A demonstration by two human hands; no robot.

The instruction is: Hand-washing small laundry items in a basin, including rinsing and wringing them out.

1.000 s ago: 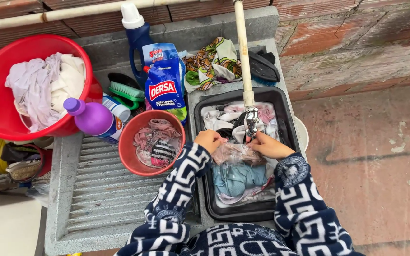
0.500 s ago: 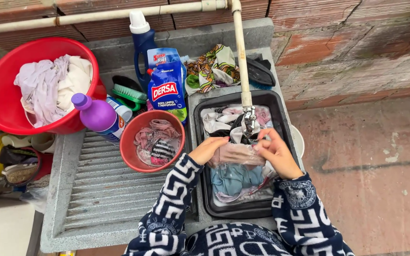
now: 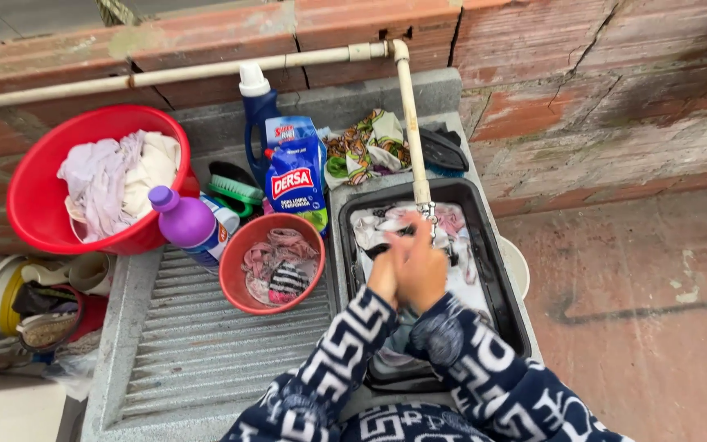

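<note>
While the big red basin (image 3: 34, 213) holds pale laundry at far left, the small red bowl (image 3: 243, 282) sits mid-washboard; left hand (image 3: 384, 274) and right hand (image 3: 421, 270) pressed together over the black tub (image 3: 501, 286) of clothes — grip unclear, under the tap (image 3: 429, 214).

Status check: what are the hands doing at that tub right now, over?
Both hands, left and right, pressed together over black tub. Wet clothes beneath; held cloth not visible. Tap just above.
</note>
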